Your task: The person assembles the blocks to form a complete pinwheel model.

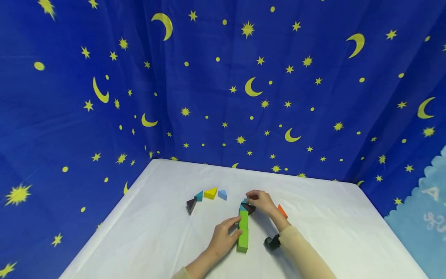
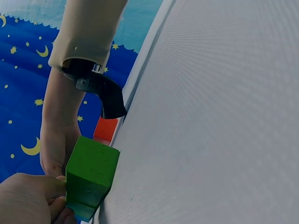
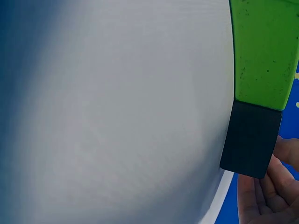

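Two green blocks lie end to end on the white table, one nearer (image 1: 242, 241) and one farther (image 1: 243, 219). My left hand (image 1: 222, 237) touches their left side, with the thumb by the nearer block and the fingers by the farther one. Beyond them sit a blue triangular block (image 1: 242, 207) and a black triangular block (image 1: 250, 209). At the far end of this row, my right hand (image 1: 262, 201) pinches a small teal block (image 1: 245, 201), partly hidden by the fingers. The right wrist view shows the black block (image 3: 251, 140) against the green one, fingers behind it.
Left of the row lie a dark triangular block (image 1: 191, 205), a teal one (image 1: 199, 196), a yellow one (image 1: 210, 193) and a light blue one (image 1: 222, 195). An orange block (image 1: 282, 211) is beyond the right forearm. A black device (image 1: 272, 243) is at the right sleeve.
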A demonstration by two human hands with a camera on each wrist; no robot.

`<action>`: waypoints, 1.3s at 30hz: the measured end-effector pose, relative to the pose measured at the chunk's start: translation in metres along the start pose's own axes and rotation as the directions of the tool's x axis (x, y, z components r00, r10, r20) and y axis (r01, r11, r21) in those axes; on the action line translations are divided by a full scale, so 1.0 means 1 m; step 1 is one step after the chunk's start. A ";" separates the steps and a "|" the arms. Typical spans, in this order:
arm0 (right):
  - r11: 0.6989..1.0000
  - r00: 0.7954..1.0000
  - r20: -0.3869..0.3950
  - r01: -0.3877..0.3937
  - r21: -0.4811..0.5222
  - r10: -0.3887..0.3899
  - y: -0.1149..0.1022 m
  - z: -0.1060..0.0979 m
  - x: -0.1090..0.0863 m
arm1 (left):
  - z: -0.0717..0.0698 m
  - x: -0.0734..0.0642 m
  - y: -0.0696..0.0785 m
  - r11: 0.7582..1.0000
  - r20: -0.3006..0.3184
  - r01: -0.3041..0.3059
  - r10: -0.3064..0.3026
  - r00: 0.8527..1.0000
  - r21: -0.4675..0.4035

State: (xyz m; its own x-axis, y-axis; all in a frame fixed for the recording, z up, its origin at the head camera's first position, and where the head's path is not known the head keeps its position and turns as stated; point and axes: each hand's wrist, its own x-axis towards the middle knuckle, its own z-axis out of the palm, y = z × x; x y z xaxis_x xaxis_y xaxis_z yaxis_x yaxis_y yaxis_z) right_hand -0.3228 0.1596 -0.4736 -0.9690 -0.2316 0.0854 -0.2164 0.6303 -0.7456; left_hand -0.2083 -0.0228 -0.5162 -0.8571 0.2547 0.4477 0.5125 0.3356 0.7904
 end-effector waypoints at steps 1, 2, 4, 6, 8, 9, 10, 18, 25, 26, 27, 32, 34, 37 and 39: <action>1.000 1.000 0.002 -0.002 0.003 0.002 0.001 0.000 0.000 | 0.000 0.000 0.000 1.000 0.000 -0.001 0.001 1.000 0.001; 1.000 1.000 0.003 0.000 0.003 0.000 0.001 0.000 -0.001 | 0.000 0.000 0.000 1.000 0.001 0.001 -0.001 1.000 -0.001; 1.000 1.000 0.007 -0.002 0.008 0.002 0.002 0.001 -0.002 | 0.000 0.000 0.000 1.000 0.005 0.008 -0.008 1.000 -0.003; 1.000 1.000 0.008 -0.004 0.015 0.004 0.003 0.001 -0.002 | 0.000 0.000 0.000 1.000 0.008 0.016 -0.016 1.000 -0.006; 1.000 1.000 0.009 -0.007 0.021 0.007 0.003 0.002 -0.003 | 0.000 0.000 0.000 1.000 0.012 0.025 -0.025 1.000 -0.009; 1.000 1.000 0.010 -0.009 0.023 0.009 0.003 0.002 -0.003 | 0.000 0.000 0.000 1.000 0.013 0.026 -0.026 1.000 -0.008; 1.000 1.000 0.009 -0.010 0.025 0.010 0.003 0.003 -0.003 | 0.000 0.000 0.000 1.000 0.014 0.028 -0.028 1.000 -0.007; 1.000 1.000 0.008 -0.018 0.002 0.018 0.000 0.002 -0.004 | 0.000 -0.001 0.001 1.000 0.006 0.018 -0.018 1.000 0.000; 0.993 0.996 -0.084 0.008 0.115 0.001 -0.009 -0.024 -0.010 | 0.000 -0.002 -0.001 1.000 -0.006 -0.002 0.002 1.000 0.013; 0.992 0.996 -0.093 0.015 0.129 -0.003 -0.009 -0.030 -0.011 | 0.000 -0.003 -0.001 1.000 -0.004 -0.002 0.002 1.000 0.011; 0.990 0.995 -0.102 0.022 0.139 -0.008 -0.009 -0.036 -0.013 | 0.000 -0.003 -0.001 1.000 -0.005 -0.005 0.005 1.000 0.010; 0.991 0.988 -0.157 0.026 0.131 -0.005 -0.003 -0.073 -0.021 | -0.001 0.003 -0.002 0.997 -0.033 -0.066 0.067 0.997 0.034; 0.994 0.985 -0.173 0.004 0.113 0.015 0.004 -0.086 -0.025 | 0.000 0.005 -0.002 0.996 -0.041 -0.082 0.084 0.996 0.042; 0.993 0.982 -0.177 -0.046 0.113 0.066 0.019 -0.098 -0.035 | 0.001 0.004 -0.002 0.997 -0.039 -0.067 0.069 0.997 0.035; 0.989 0.980 -0.171 -0.082 0.124 0.102 0.031 -0.100 -0.044 | 0.002 0.002 -0.003 0.999 -0.026 -0.036 0.037 0.999 0.020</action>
State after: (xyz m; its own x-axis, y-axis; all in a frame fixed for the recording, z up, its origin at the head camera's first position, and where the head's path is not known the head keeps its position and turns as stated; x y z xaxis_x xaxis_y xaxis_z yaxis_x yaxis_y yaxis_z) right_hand -0.2992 0.2632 -0.4342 -0.9921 -0.0358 0.1203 -0.1201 0.5504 -0.8262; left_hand -0.2108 -0.0217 -0.5182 -0.8388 0.2431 0.4871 0.5441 0.3446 0.7650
